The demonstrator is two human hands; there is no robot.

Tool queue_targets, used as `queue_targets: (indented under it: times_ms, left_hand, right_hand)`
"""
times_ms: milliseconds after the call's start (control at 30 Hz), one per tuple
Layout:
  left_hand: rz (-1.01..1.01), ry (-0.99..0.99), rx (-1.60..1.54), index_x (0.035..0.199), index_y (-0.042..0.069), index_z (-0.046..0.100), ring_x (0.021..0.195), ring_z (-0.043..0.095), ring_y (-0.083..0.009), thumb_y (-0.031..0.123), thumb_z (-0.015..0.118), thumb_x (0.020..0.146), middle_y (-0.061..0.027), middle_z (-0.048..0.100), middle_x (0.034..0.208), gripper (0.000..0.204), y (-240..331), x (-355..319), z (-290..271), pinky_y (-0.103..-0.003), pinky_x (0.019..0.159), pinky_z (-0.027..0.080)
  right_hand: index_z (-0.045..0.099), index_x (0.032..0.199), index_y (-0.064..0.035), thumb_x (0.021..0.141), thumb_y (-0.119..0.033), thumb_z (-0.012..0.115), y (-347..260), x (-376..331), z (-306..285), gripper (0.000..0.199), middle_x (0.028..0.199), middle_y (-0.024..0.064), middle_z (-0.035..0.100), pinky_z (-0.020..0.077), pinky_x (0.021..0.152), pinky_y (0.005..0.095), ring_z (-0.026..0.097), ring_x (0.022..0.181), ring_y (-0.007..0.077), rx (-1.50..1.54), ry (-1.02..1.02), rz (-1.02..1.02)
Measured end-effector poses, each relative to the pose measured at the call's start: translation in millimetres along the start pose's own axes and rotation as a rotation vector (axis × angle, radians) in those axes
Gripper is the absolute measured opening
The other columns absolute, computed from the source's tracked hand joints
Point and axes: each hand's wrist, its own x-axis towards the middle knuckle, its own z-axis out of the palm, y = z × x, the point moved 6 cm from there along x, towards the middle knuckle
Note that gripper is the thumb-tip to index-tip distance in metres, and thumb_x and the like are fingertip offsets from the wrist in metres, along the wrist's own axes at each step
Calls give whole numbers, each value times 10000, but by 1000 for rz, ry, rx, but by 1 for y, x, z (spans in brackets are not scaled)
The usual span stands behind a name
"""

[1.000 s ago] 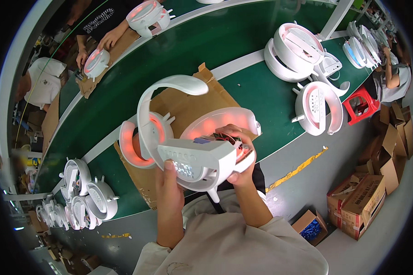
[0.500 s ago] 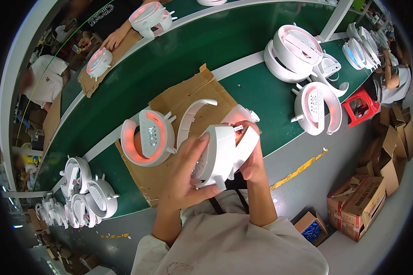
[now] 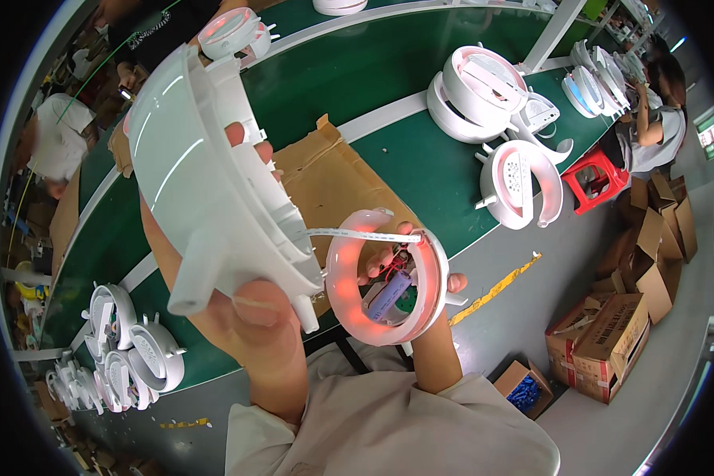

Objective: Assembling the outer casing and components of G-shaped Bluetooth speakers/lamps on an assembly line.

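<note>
Close to the camera, my left hand (image 3: 254,321) grips a white plastic lamp housing (image 3: 182,166), its fingers wrapped over the far edge. My right hand (image 3: 381,260) holds a ring-shaped lamp half (image 3: 343,289) that glows pinkish-red, with fingers showing through its opening. Inside that ring sit a purple cylindrical battery (image 3: 390,296), thin red wires and part of a green circuit board. A flat white cable (image 3: 357,234) stretches between the two separated parts. Beneath them lies a cardboard sheet (image 3: 345,170) on the green bench.
White ring lamps (image 3: 523,184) stand to the right on the bench, with more at the left (image 3: 157,353). A red stool (image 3: 595,181), cardboard boxes (image 3: 623,341) and a carton of blue pieces (image 3: 525,395) are on the right-hand floor. Other people sit or stand around the bench.
The lamp parts have come apart: my left hand has raised the housing up and left towards the camera, while my right hand holds the glowing ring, its inside now exposed.
</note>
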Motion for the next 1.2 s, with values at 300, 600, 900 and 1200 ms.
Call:
queue_targets:
  times_ms: [300, 600, 900, 1200]
  left_hand:
    - [-176, -198, 106, 1328, -118, 332, 1056, 552, -308, 671, 698, 625, -237, 499, 1221, 1118, 15, -36, 7, -386, 877, 450]
    - [-161, -646, 227, 1324, -41, 416, 969, 593, -322, 228, 780, 658, -231, 532, 1134, 805, -21, -87, -13, -366, 797, 486]
    - [-55, -639, 68, 1338, -9, 416, 1087, 516, -326, 237, 815, 623, -225, 455, 1249, 854, -20, -78, -6, -392, 860, 446]
    - [128, -689, 305, 1312, 155, 500, 1065, 502, -314, 257, 858, 501, -166, 470, 1260, 892, -25, -73, -5, -418, 859, 401]
  right_hand:
    - [463, 1306, -133, 649, -433, 765, -31, -6, -4, 783, 1154, 163, 557, 425, 984, 505, 525, 1084, 312, 70, 104, -161]
    - [377, 1342, -160, 657, -476, 711, -34, 19, 35, 825, 1130, 160, 501, 428, 941, 548, 547, 1010, 342, 89, -177, -190]
    - [465, 1089, -7, 601, -466, 649, -25, 12, 27, 696, 921, 139, 504, 470, 737, 344, 537, 870, 249, -513, 237, -206]
    - [310, 1302, -15, 588, -439, 717, -18, 14, 52, 925, 1155, 176, 473, 404, 927, 363, 505, 1075, 281, -786, 421, 30]
